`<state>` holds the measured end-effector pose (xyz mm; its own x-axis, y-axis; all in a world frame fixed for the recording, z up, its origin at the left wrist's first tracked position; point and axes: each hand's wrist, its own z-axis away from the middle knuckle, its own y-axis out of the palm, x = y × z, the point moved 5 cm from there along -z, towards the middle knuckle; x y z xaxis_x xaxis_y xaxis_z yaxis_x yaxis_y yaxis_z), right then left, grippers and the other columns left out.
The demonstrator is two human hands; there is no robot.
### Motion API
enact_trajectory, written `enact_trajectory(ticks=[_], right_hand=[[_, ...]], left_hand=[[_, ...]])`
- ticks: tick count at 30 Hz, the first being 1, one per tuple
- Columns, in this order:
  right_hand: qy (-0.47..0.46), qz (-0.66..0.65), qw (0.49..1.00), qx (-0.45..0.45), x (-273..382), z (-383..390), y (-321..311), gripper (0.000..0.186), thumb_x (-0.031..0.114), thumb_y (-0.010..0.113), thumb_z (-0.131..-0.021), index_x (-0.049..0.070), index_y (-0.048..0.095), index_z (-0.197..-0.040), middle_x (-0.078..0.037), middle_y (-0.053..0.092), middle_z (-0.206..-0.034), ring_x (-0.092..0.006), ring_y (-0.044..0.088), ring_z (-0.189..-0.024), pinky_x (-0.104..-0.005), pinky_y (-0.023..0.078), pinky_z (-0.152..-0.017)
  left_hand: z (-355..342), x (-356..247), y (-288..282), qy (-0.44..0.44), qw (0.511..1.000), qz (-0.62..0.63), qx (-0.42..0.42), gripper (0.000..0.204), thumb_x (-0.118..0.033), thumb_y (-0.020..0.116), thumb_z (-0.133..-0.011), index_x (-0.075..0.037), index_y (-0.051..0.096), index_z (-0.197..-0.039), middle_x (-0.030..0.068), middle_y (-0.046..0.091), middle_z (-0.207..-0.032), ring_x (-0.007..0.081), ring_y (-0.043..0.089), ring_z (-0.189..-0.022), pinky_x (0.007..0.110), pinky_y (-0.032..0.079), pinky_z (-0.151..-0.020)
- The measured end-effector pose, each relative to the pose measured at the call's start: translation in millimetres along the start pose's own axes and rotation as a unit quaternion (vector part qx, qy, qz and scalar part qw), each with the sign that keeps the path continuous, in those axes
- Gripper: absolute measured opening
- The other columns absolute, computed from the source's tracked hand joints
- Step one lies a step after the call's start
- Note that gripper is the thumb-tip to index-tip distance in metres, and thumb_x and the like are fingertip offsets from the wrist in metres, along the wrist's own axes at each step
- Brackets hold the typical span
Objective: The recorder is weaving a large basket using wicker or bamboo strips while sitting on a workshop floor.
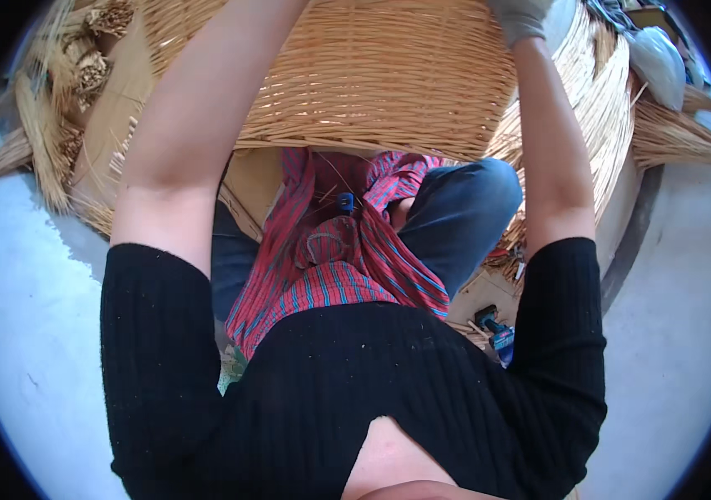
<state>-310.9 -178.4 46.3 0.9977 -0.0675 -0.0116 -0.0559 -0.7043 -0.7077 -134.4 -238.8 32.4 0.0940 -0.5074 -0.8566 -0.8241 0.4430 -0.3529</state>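
Observation:
A large woven wicker panel (380, 75), tan and closely plaited, stands in front of me and reaches past the top of the view. Its near edge hangs above my lap. My right hand (523, 18), in a grey glove, is at the panel's upper right side; its fingers are cut off by the top edge, so its grip cannot be made out. My left forearm (205, 108) stretches up over the panel's left part, and the hand itself lies beyond the frame. A red striped cloth (334, 287) covers my lap, with a small blue object (345, 202) lying on it.
Bundles of wicker rods (43, 150) lie at the far left. More loose rods (676, 137) spread out on the right, near a whitish plastic bag (657, 67). A dark and blue power tool (498, 335) rests on the floor beside my right elbow.

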Motion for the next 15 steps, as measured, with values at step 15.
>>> enact_trajectory(ticks=[15], right_hand=[[-0.260,-0.239,0.789,0.503,284,510,106,0.019,0.021,0.055,-0.086,0.015,0.065,-0.102,-0.011,0.067,-0.098,-0.0282,0.066,-0.096,-0.0436,0.054,-0.080]], left_hand=[[318,111,-132,-0.028,0.905,-0.305,-0.294,0.042,-0.010,0.047,-0.101,-0.003,0.050,-0.143,0.0145,0.056,-0.142,0.0259,0.050,-0.132,0.035,0.033,-0.115]])
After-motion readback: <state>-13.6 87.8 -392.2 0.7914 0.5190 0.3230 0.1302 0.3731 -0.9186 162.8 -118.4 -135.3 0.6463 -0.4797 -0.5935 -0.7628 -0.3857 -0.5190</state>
